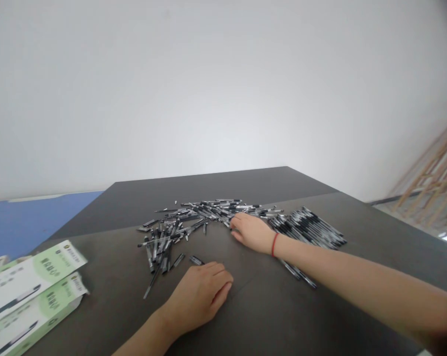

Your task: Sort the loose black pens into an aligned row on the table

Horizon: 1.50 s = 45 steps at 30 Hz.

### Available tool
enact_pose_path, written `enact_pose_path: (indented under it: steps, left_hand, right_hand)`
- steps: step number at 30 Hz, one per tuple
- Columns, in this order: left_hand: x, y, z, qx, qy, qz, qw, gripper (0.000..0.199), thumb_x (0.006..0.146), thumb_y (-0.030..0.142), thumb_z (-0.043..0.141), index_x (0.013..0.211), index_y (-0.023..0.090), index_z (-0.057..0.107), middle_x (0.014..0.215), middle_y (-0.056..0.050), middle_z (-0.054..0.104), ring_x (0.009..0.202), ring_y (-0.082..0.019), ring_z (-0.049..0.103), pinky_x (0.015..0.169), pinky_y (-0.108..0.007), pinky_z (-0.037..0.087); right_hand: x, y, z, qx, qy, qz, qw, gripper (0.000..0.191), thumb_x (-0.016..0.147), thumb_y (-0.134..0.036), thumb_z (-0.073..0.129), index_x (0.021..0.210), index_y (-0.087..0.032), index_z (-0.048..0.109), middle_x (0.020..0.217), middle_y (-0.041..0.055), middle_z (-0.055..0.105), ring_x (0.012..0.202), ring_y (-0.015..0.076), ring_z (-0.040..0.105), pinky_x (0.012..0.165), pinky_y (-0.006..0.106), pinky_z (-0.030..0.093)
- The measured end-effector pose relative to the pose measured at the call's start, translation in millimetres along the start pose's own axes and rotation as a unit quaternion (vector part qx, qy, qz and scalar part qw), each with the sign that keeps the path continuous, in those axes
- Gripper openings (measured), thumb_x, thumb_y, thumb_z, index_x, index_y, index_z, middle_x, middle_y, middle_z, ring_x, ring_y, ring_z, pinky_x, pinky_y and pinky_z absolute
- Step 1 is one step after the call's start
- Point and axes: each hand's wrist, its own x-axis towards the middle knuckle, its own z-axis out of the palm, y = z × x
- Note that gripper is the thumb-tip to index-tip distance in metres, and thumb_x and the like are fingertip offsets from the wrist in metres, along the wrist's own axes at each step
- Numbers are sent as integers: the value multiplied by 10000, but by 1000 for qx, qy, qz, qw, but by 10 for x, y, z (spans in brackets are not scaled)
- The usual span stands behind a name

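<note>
Many black and clear pens point(208, 211) lie jumbled in an arc on the dark table point(245, 316). On the right, a row of pens point(312, 228) lies side by side, roughly parallel. My right hand point(253, 232), with a red cord at the wrist, touches the right part of the loose pile; its fingers are bent together at the pens, and what they pinch is too small to tell. My left hand point(201, 294) rests on the table near the front, its fingers curled, with a pen point(196, 259) just beyond its knuckles. What it holds, if anything, is hidden.
Green and white pen boxes point(41, 287) lie at the left front. A couple of pens point(297, 273) lie below my right forearm. A white wall stands behind the table, a blue surface point(41, 217) at left, wooden slats point(434, 178) at right.
</note>
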Motion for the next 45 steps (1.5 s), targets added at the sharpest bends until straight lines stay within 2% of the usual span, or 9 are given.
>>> enact_pose_path:
  steps: [6, 11, 17, 21, 33, 39, 45]
  left_hand:
    - [-26, -32, 9, -5, -5, 7, 1000, 196, 914, 190, 387, 913, 208, 582, 834, -16, 592, 794, -156, 560, 711, -257, 422]
    - [-25, -23, 7, 9, -2, 12, 1000, 188, 911, 199, 396, 908, 206, 585, 825, -19, 593, 780, -157, 558, 688, -257, 417]
    - [-7, 17, -15, 19, 3, 4, 1000, 176, 906, 211, 412, 887, 209, 587, 822, -17, 595, 775, -158, 558, 675, -254, 417]
    - [-7, 15, -16, 17, 8, -1, 1000, 179, 909, 218, 410, 888, 208, 588, 829, -19, 597, 774, -157, 558, 678, -255, 416]
    - [-10, -7, -9, -6, 25, -12, 1000, 183, 897, 195, 413, 903, 207, 596, 840, -20, 605, 786, -155, 572, 700, -253, 424]
    - [-12, -13, 4, -7, 40, -6, 999, 177, 893, 200, 420, 897, 205, 597, 828, -23, 606, 769, -150, 571, 678, -244, 419]
    - [-12, -23, 9, -17, 30, -1, 999, 197, 899, 192, 408, 919, 205, 604, 841, -27, 617, 785, -157, 577, 701, -254, 430]
  right_hand:
    - [765, -175, 74, -18, -4, 60, 998, 268, 891, -278, 442, 1020, -99, 595, 1052, 152, 599, 998, 234, 551, 825, 316, 430]
    - [977, -299, 171, -24, -3, 70, 997, 295, 877, -282, 467, 1052, -84, 596, 1095, 171, 588, 1037, 252, 541, 831, 343, 447]
    - [841, -388, 209, -30, -23, 89, 995, 276, 883, -209, 442, 1022, -47, 617, 1055, 210, 617, 1006, 253, 576, 807, 336, 465]
    - [644, -411, 202, -30, -39, 92, 995, 254, 882, -191, 434, 976, -68, 636, 1000, 192, 650, 925, 236, 621, 758, 310, 481]
    - [33, -448, 67, -24, -54, 110, 992, 222, 877, -284, 478, 945, -122, 612, 909, 134, 672, 842, 246, 652, 694, 310, 486]
    - [-35, -403, 34, -34, -43, 119, 991, 220, 870, -281, 488, 989, -124, 586, 974, 146, 639, 870, 248, 634, 693, 309, 478]
    - [73, -552, -38, -5, -21, 32, 999, 165, 870, -261, 494, 956, -158, 589, 987, 95, 623, 870, 209, 625, 696, 274, 476]
